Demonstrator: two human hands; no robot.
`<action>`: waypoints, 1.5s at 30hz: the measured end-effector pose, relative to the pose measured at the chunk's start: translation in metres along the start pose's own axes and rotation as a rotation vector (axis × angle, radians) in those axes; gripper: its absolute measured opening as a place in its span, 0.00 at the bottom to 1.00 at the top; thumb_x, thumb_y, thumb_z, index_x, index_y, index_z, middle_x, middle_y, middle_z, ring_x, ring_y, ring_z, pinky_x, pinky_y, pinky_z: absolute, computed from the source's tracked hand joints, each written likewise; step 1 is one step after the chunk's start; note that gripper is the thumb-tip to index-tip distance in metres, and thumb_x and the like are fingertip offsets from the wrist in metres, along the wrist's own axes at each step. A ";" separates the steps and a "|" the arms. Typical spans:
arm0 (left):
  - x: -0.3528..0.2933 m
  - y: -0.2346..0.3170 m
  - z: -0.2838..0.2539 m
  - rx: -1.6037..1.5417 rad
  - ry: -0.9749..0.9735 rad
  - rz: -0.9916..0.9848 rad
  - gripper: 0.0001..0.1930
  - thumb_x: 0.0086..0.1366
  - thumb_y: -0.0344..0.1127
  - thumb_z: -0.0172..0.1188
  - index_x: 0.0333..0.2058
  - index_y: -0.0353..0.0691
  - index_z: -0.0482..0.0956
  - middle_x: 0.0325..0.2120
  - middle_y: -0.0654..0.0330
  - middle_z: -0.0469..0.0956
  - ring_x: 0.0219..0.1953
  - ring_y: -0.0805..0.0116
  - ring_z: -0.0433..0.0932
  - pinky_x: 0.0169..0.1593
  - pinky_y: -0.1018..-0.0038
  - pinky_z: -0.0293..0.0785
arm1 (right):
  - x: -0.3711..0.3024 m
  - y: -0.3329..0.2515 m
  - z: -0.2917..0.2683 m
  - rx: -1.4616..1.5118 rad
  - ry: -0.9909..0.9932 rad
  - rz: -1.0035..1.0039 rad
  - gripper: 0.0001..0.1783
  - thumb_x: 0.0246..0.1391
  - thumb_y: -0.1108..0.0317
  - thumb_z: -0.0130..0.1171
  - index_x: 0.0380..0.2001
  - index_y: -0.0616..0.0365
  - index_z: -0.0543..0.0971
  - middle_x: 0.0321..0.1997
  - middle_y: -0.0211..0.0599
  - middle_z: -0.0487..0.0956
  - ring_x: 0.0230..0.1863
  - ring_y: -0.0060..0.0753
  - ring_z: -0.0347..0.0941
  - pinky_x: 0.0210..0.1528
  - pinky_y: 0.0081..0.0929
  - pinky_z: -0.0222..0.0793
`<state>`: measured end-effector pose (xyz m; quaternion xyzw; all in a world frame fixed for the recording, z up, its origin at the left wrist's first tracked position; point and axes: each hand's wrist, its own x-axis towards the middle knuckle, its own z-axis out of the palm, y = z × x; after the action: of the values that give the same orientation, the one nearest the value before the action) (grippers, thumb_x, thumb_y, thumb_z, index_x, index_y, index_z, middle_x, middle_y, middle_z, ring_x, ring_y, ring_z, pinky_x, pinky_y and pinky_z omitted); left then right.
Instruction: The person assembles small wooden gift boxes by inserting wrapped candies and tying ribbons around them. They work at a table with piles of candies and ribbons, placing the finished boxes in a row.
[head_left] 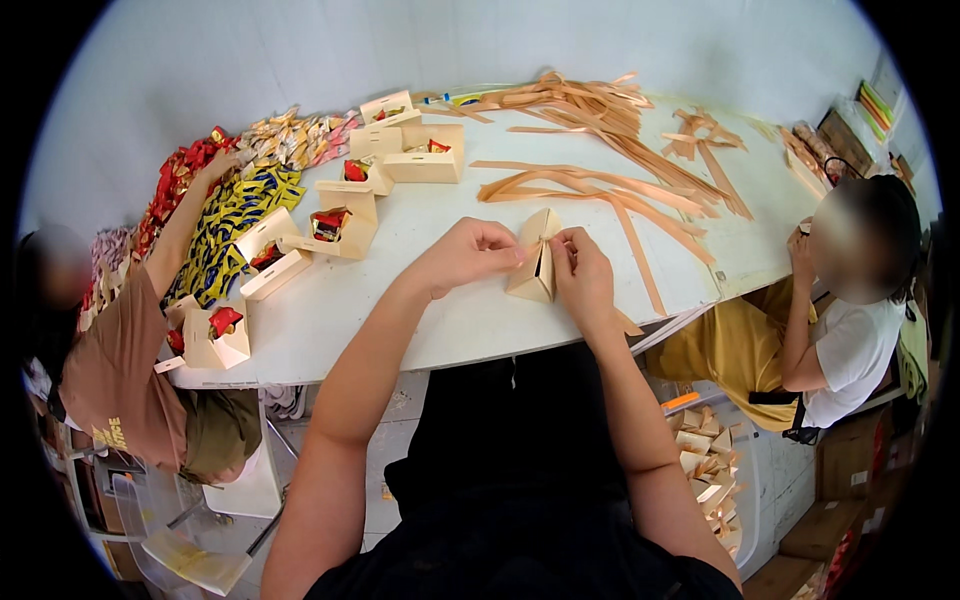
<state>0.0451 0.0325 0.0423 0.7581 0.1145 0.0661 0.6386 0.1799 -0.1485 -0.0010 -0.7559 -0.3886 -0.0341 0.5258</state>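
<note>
In front of me on the white table stands a small cream cardboard box [531, 283], its peaked top gathered at a small ribbon knot. At its left side my left hand [468, 258] is closed, thumb and fingertips pinching a peach ribbon end that barely shows. My right hand [586, 278] is closed against the right side of the top, pinching at the ribbon; its fingertips partly hide it. Loose peach satin ribbons [600, 190] lie just beyond, and a long strand runs down to the right of my right hand.
Open cream boxes [345, 225] with red-wrapped pieces stand to the left. Behind them are piles of yellow [245, 215] and red packets [185, 180], where a co-worker's arm [180, 235] reaches. Another person sits at right. A bin of finished-looking boxes [710, 470] stands below the table edge.
</note>
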 end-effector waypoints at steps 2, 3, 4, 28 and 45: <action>-0.003 0.005 0.001 -0.068 -0.004 0.116 0.10 0.73 0.36 0.70 0.42 0.33 0.90 0.40 0.64 0.86 0.41 0.76 0.80 0.48 0.76 0.76 | 0.000 -0.001 -0.002 -0.018 -0.007 0.015 0.09 0.70 0.64 0.63 0.42 0.60 0.81 0.35 0.47 0.86 0.33 0.43 0.84 0.38 0.37 0.78; 0.000 0.002 0.005 -0.089 0.054 0.219 0.09 0.73 0.35 0.70 0.43 0.33 0.90 0.41 0.64 0.86 0.42 0.76 0.80 0.50 0.75 0.76 | 0.000 -0.002 -0.003 -0.027 -0.009 0.023 0.09 0.70 0.64 0.63 0.41 0.59 0.81 0.35 0.47 0.86 0.33 0.43 0.84 0.38 0.37 0.78; 0.004 -0.004 0.011 -0.110 0.120 0.322 0.09 0.73 0.33 0.69 0.44 0.33 0.90 0.42 0.63 0.86 0.44 0.75 0.80 0.51 0.75 0.76 | 0.001 -0.006 -0.004 -0.037 -0.029 0.028 0.09 0.70 0.64 0.63 0.41 0.59 0.81 0.35 0.47 0.86 0.33 0.43 0.84 0.37 0.37 0.78; 0.008 -0.016 0.065 0.226 0.478 0.684 0.11 0.68 0.26 0.69 0.44 0.35 0.77 0.33 0.54 0.88 0.37 0.55 0.86 0.45 0.67 0.78 | 0.062 -0.015 -0.058 0.103 -0.495 0.464 0.23 0.70 0.49 0.65 0.28 0.56 0.80 0.21 0.20 0.71 0.22 0.13 0.61 0.24 0.20 0.56; 0.007 -0.016 0.054 -0.502 0.235 0.214 0.08 0.75 0.26 0.64 0.49 0.34 0.78 0.41 0.58 0.88 0.46 0.74 0.85 0.51 0.77 0.80 | -0.005 -0.011 -0.032 0.291 -0.285 0.164 0.09 0.68 0.70 0.66 0.43 0.68 0.85 0.28 0.28 0.84 0.28 0.14 0.76 0.32 0.17 0.71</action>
<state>0.0640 -0.0141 0.0166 0.5714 0.0870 0.2466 0.7779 0.1814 -0.1763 0.0193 -0.6982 -0.3972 0.1724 0.5702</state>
